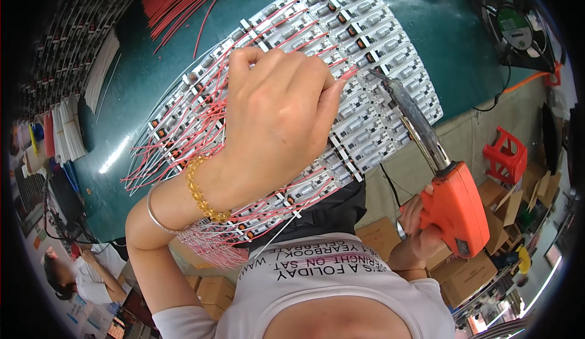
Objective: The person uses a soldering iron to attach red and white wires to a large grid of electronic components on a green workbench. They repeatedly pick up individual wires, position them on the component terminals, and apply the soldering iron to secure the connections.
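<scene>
My left hand (281,110) is closed over a panel of circuit boards (373,40), its thumb and fingers pinching a red wire (348,74) near the boards. My right hand (420,224) grips the orange handle of a soldering gun (454,211). The gun's dark metal barrel slants up to the left, and its thin tip (379,74) is close to the pinched wire; whether they touch I cannot tell. Small cylindrical and black-orange parts sit in rows on the boards. Many red and white wires (201,125) trail from the panel's left side.
A bundle of red wires (183,3) and white wires (100,74) lie on the green table (116,150). A black fan (515,25) stands at the far right. Beyond the table edge are a red stool (506,156) and cardboard boxes (463,278). Another person (91,272) sits at lower left.
</scene>
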`<action>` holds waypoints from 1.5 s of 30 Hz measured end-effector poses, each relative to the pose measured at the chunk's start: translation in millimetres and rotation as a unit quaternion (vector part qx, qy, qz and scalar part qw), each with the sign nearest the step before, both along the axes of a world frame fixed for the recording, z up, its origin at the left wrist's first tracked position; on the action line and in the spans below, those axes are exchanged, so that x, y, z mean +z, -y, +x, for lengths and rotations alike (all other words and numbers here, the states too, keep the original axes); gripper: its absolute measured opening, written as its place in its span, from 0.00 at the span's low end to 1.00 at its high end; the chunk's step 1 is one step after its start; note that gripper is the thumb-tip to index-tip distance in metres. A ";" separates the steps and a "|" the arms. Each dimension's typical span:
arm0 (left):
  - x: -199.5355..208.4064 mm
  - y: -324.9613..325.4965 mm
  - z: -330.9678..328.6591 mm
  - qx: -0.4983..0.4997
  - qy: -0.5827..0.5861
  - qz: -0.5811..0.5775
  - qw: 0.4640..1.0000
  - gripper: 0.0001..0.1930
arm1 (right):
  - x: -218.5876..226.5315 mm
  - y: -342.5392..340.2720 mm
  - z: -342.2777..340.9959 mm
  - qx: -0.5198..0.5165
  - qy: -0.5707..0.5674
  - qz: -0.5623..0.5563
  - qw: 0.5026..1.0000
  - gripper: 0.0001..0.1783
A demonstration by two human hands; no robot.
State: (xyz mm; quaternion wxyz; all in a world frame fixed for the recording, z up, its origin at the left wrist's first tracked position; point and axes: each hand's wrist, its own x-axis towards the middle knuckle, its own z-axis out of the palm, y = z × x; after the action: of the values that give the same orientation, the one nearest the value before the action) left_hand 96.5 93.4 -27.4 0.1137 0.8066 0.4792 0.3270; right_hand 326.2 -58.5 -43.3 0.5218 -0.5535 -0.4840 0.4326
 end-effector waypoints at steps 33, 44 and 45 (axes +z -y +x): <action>3.2 5.0 1.4 -0.016 0.010 -0.012 1.000 0.06 | 8.6 7.7 9.1 0.025 0.000 -0.042 0.999 0.31; 3.6 6.0 0.2 -0.016 0.006 -0.021 1.000 0.06 | -6.9 22.7 18.8 0.005 0.121 -0.019 0.992 0.30; 3.5 5.9 0.2 -0.016 0.006 -0.020 1.000 0.06 | -5.5 21.8 18.5 0.009 0.113 -0.022 0.993 0.31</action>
State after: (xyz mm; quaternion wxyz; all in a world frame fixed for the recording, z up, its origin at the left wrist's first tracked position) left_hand 96.7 87.5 -24.0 0.1378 0.8095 0.4724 0.3202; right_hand 344.6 -80.3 -48.8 0.4472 -0.6060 -0.5354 0.3824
